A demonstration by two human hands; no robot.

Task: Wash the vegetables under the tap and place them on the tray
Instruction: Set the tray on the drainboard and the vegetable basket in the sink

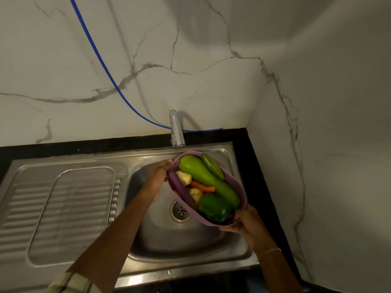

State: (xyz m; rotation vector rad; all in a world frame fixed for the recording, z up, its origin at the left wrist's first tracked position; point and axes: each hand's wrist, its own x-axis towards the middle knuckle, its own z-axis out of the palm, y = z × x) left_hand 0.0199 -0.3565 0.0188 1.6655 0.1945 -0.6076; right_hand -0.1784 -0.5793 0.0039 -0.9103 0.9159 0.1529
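A purple basket point(243, 192) full of vegetables hangs tilted over the sink bowl point(169, 235). In it lie a long light-green gourd point(203, 175), a dark cucumber point(212, 166), a green bell pepper point(213, 208), a purple aubergine point(179, 187), a carrot point(202, 186) and pale potato pieces point(184, 177). My left hand point(159, 176) grips the basket's far-left rim. At the near-right end my right hand point(243, 223) holds it from below. The chrome tap point(176, 130) stands just behind the basket; no water is seen running.
A ribbed steel drainboard point(63, 208) lies left of the bowl, whose drain point(181, 211) is uncovered. Black counter point(260, 176) borders the sink at the back and right. Marble walls close in behind and at right. A blue hose point(101, 62) runs down the back wall.
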